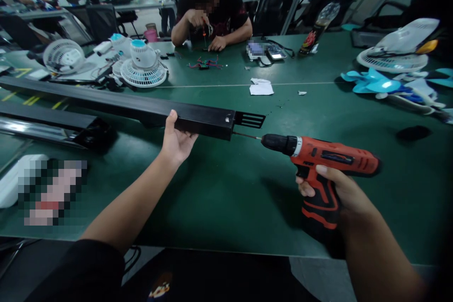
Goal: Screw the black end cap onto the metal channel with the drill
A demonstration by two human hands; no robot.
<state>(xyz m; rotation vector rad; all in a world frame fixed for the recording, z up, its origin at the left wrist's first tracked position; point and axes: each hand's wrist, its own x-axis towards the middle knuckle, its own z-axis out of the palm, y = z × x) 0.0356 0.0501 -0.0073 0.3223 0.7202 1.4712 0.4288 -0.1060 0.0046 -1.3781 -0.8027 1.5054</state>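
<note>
My left hand grips a long black rectangular housing near its right end, thumb on top and fingers underneath. A slotted black plate juts out from that end. In my right hand is a red and black cordless drill, held by its handle and pointing left. Its long thin bit reaches to the end of the housing, low on the end face; whether the tip sits in a hole or on a screw is hidden.
On the left lie a second black housing and a white object. White fans stand behind. Across the green table a person works with a screwdriver. Blue fan blades and a bottle are to the right.
</note>
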